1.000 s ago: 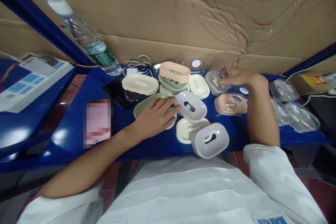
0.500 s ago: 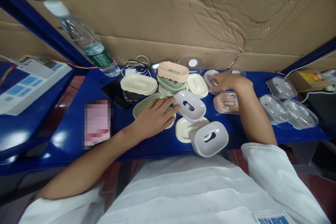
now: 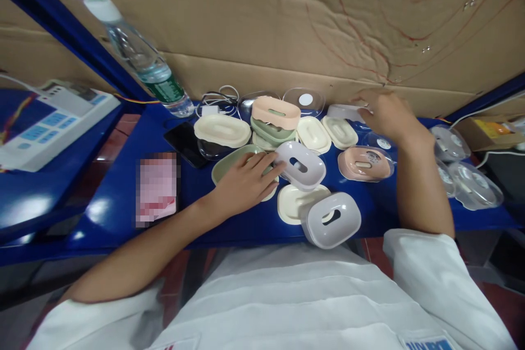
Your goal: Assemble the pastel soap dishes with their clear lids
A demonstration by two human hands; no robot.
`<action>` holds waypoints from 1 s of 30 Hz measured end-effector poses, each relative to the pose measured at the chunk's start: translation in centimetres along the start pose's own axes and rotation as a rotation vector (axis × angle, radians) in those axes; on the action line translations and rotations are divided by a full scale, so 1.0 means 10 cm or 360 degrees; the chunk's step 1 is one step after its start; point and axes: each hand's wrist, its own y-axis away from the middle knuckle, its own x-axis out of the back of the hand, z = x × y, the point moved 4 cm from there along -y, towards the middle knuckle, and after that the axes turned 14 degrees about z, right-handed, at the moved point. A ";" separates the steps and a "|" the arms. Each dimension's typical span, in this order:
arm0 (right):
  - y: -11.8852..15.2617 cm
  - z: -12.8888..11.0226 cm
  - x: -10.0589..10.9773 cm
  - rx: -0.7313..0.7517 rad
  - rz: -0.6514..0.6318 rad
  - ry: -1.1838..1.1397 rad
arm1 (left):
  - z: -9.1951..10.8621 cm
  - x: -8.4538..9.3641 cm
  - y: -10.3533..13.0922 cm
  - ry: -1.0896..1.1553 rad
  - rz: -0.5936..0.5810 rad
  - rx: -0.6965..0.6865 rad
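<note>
On my head cam, my left grip (image 3: 246, 178) lies loose and unclenched across the green piece (image 3: 223, 167), by a slotted grey cover (image 3: 310, 174). My right grip (image 3: 385, 115) is at another grey cover (image 3: 343, 112) behind a cream base (image 3: 340, 132) on the bench (image 3: 373, 202); can't tell if it's pinching.

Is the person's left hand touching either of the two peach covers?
No, the left hand lies over the green piece beside the lilac cover, apart from both the stacked peach cover and the one farther right.
</note>
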 end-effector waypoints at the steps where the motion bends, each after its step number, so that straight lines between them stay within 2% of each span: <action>1: 0.11 0.05 0.02 0.0026 -0.0021 -0.0044 | 0.00 0.00 0.00 -0.0025 0.0012 -0.0006; 2: 0.23 0.12 0.02 0.0064 -0.0108 -0.0129 | 0.00 0.01 0.00 -0.0049 0.0026 -0.0011; 5: 0.69 0.30 -0.09 0.0191 -0.0536 -0.0425 | 0.00 0.00 0.00 -0.0074 0.0048 0.0004; 7: 0.92 0.37 -0.16 0.0230 -0.0598 -0.0530 | 0.00 -0.01 0.00 -0.0046 0.0047 0.0030; 10: 1.04 0.37 -0.23 0.0172 -0.0421 -0.0578 | -0.01 -0.01 0.00 -0.0039 0.0056 0.0025; 14: 1.00 0.26 -0.26 0.0245 -0.0199 -0.0716 | -0.01 -0.01 0.01 -0.0047 0.0064 -0.0013; 19: 0.89 0.10 -0.30 0.0384 0.0502 -0.0707 | -0.02 0.00 0.01 -0.0013 0.0023 0.0001; 21: 0.90 0.00 -0.34 0.0460 0.0650 -0.0584 | -0.02 0.00 0.01 -0.0025 0.0010 0.0004; 23: 0.94 -0.09 -0.38 0.0493 0.0581 -0.0509 | -0.02 0.00 0.01 -0.0028 0.0003 0.0011; 27: 1.10 -0.11 -0.49 0.0538 0.0080 -0.0519 | -0.01 0.01 0.01 0.0007 0.0012 0.0005; 28: 1.13 -0.09 -0.52 0.0552 0.0023 -0.0506 | -0.01 0.01 0.00 0.0005 0.0015 -0.0002; 30: 1.15 -0.03 -0.55 0.0584 0.0031 -0.0460 | -0.01 0.01 0.00 -0.0012 0.0023 -0.0017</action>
